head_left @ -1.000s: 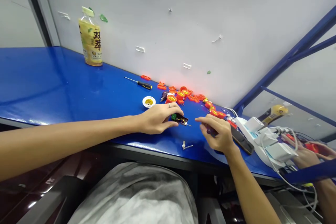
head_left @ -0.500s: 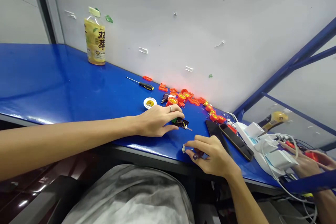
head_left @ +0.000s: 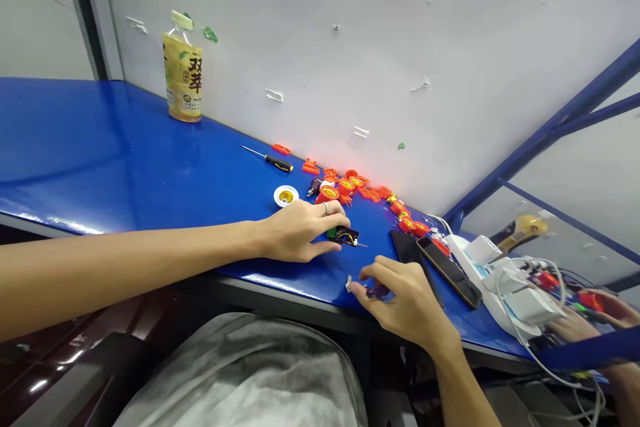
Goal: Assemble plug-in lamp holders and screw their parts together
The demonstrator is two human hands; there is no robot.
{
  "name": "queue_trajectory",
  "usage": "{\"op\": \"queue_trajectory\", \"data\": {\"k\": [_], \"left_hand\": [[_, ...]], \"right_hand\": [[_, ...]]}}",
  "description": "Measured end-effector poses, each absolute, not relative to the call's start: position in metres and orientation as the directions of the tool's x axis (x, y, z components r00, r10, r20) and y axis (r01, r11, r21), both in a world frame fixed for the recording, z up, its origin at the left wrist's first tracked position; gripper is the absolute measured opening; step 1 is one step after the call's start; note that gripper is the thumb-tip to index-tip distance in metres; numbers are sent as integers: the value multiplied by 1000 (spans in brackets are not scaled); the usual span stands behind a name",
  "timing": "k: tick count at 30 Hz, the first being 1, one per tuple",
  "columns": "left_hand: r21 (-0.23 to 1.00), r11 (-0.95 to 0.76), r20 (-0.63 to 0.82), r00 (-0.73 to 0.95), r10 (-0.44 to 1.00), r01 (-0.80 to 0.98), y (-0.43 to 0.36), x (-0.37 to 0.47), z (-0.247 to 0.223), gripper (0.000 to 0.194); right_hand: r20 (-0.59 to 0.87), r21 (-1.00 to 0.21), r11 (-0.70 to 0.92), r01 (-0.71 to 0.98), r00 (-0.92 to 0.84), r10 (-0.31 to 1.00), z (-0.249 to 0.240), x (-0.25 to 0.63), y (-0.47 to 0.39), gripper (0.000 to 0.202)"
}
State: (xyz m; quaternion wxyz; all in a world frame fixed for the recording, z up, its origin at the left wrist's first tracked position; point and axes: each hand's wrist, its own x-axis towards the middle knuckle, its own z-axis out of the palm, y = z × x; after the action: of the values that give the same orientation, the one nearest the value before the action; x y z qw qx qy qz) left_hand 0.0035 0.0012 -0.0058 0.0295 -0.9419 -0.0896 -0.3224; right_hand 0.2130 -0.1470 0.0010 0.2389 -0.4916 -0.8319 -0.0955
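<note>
My left hand [head_left: 305, 230] rests on the blue table, its fingers curved over a small black and green part with thin wires [head_left: 344, 235]. Its thumb and fingers are apart around that part's left end. Nearer the front edge, my right hand [head_left: 403, 293] has its fingers curled round a dark purplish object [head_left: 377, 291], mostly hidden in the palm. Just left of the right thumb tip is a small white piece [head_left: 349, 283]. Behind my left hand sits a white round socket [head_left: 286, 197] with a brass inside.
A screwdriver [head_left: 278, 163], orange-red parts [head_left: 346, 187], two phones [head_left: 450, 271] and a white power strip [head_left: 500, 293] lie on the table [head_left: 125, 167]. A bottle [head_left: 184, 73] stands back left. Another person's hands [head_left: 580, 320] are at right.
My right index finger has lifted away from the small white piece. The left hand has hardly moved. At far right, the other person's hands have shifted slightly.
</note>
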Motion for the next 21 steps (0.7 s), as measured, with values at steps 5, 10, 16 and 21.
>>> {"op": "queue_trajectory", "data": {"k": [5,10,16,21], "left_hand": [[13,-978,577,797,178,209,1,3,-6,35],[-8,-978,562,810,169,210,3,3,-8,36],[-48,-967,469,860,200,252,2,4,-7,35],[-74,-969,435,882,180,234,2,4,-4,37]], "right_hand": [[438,10,441,897,-401,805,-6,199,-143,24],[432,18,471,882,-432,792,-8,207,-139,21],[461,-134,503,854,-396,794,-9,223,-136,15],[542,-291,488,823,-279,793,-5,241,-142,13]]}}
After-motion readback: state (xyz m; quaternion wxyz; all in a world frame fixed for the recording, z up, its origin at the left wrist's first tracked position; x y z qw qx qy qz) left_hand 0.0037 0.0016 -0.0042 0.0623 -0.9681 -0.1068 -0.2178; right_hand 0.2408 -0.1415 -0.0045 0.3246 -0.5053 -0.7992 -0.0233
